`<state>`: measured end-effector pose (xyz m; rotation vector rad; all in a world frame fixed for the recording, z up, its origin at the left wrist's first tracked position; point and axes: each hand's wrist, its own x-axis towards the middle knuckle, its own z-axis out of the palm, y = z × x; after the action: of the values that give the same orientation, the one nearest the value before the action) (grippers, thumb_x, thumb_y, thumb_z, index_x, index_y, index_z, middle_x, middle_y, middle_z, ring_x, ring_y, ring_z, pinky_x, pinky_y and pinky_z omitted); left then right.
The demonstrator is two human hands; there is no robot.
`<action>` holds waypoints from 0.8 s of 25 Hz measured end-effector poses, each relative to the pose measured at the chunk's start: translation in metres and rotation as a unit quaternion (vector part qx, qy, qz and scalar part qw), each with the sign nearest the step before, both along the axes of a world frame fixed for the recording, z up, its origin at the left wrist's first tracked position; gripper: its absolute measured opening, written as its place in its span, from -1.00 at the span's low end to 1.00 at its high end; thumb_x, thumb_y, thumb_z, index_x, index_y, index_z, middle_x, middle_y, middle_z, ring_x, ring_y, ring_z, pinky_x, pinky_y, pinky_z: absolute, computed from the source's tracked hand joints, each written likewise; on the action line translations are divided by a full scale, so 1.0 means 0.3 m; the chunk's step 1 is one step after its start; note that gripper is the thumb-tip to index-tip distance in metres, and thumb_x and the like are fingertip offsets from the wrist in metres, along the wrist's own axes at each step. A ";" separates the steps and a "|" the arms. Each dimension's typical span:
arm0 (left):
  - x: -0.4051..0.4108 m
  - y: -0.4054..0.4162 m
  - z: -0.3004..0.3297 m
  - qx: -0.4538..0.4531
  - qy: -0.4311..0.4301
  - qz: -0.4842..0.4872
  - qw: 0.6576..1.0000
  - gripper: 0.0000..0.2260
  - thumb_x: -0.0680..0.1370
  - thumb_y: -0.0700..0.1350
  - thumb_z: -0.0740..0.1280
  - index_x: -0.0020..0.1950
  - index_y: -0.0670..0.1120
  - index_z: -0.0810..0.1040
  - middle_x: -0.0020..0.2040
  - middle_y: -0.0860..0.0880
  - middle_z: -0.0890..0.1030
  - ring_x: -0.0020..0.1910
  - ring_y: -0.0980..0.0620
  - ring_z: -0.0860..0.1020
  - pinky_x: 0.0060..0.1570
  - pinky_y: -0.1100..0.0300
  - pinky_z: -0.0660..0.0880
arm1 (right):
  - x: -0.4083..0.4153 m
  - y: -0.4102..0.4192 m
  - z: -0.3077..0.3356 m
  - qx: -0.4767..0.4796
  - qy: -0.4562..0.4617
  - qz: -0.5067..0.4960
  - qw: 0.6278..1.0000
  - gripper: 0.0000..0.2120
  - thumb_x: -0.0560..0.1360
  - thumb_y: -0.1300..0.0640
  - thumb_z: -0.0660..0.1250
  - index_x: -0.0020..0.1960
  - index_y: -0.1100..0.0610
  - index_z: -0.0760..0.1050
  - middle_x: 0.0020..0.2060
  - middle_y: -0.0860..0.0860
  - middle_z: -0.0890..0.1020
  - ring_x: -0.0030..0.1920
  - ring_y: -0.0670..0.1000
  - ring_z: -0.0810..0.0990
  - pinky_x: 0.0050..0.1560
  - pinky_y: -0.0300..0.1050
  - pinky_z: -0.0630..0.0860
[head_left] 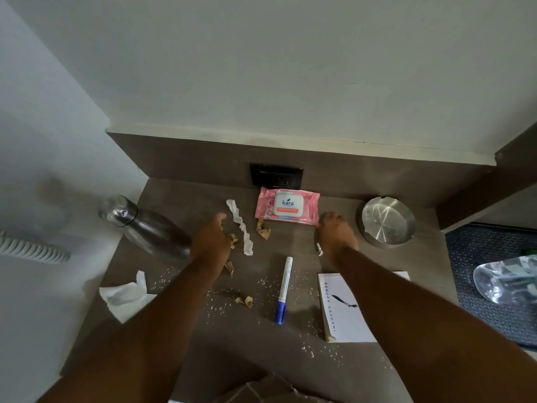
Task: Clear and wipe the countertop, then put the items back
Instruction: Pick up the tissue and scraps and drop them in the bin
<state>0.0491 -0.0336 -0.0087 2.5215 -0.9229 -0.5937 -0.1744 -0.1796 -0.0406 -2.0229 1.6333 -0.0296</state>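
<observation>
On the brown countertop (296, 245) lies a pink wet-wipe pack (287, 206) at the back. A twisted white paper strip (240, 226) and brown crumpled scraps (263, 229) lie in front of it. My left hand (210, 238) hovers over scraps left of the strip, fingers apart. My right hand (337, 232) sits right of the pack, fingers curled down over a small white scrap (319, 250). A white-and-blue marker (283, 289) lies in the middle, and a white book (345, 308) under my right forearm. White crumbs dot the surface.
A steel bottle (145, 225) lies on its side at the left. A round steel ashtray (388, 221) stands at the right. A crumpled white tissue (126, 295) hangs off the left edge. A black socket (276, 175) sits on the back panel. A clear plastic bag (505, 279) lies on the dark floor mat.
</observation>
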 end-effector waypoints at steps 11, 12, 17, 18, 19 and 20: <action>-0.001 -0.193 -0.052 0.100 -0.046 -0.054 0.992 -0.68 0.61 0.01 0.22 0.23 -0.19 0.50 0.11 -0.20 0.60 0.08 -0.15 0.59 -0.02 0.04 0.47 | -0.134 0.085 0.081 0.023 -0.026 0.050 0.998 -0.92 0.59 0.17 0.20 -0.04 0.13 0.46 -0.16 0.10 0.59 -0.18 0.08 0.58 -0.14 0.01 0.55; 0.003 -0.198 -0.048 0.089 -0.040 -0.048 0.994 -0.70 0.62 -0.04 0.20 0.24 -0.20 0.49 0.13 -0.22 0.60 0.09 -0.17 0.59 0.02 0.02 0.48 | -0.131 0.107 0.072 0.032 -0.019 0.074 0.997 -0.93 0.59 0.14 0.23 0.01 0.14 0.44 -0.15 0.09 0.59 -0.18 0.06 0.58 -0.14 -0.01 0.56; 0.005 -0.185 0.023 -0.007 -0.083 -0.027 0.996 -0.77 0.62 -0.15 0.20 0.25 -0.18 0.46 0.05 -0.18 0.62 -0.02 -0.10 0.61 -0.17 0.12 0.39 | -0.086 0.134 0.008 0.027 0.012 0.081 0.996 -0.83 0.57 -0.07 0.25 0.06 0.01 0.41 -0.12 -0.01 0.59 -0.16 0.00 0.61 -0.10 0.01 0.63; -0.004 -0.177 0.041 -0.018 -0.097 -0.041 0.994 -0.78 0.62 -0.13 0.20 0.22 -0.17 0.47 0.01 -0.16 0.63 -0.11 -0.06 0.59 -0.22 0.14 0.36 | -0.074 0.126 0.013 0.033 0.015 0.087 0.996 -0.85 0.58 -0.04 0.24 0.05 0.02 0.44 -0.11 0.00 0.60 -0.16 -0.01 0.62 -0.08 0.00 0.63; -0.017 -0.172 0.053 -0.022 -0.102 -0.063 0.993 -0.79 0.61 -0.09 0.21 0.19 -0.14 0.49 -0.05 -0.13 0.64 -0.19 -0.02 0.55 -0.26 0.14 0.33 | -0.066 0.117 0.010 0.044 0.018 0.094 0.994 -0.87 0.59 -0.01 0.22 0.04 0.03 0.47 -0.10 0.02 0.61 -0.16 -0.02 0.62 -0.07 -0.01 0.63; -0.036 -0.169 0.057 -0.015 -0.098 -0.094 0.991 -0.79 0.61 -0.03 0.22 0.14 -0.12 0.50 -0.11 -0.09 0.63 -0.25 0.02 0.52 -0.29 0.16 0.32 | -0.059 0.110 0.015 0.054 0.020 0.097 0.994 -0.87 0.60 0.02 0.21 0.03 0.05 0.49 -0.11 0.03 0.62 -0.16 -0.03 0.61 -0.07 -0.03 0.62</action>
<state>0.0385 -0.0844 0.0084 2.5166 -1.2420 -0.3870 -0.1921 -0.1467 -0.0360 -2.1001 1.4224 0.1682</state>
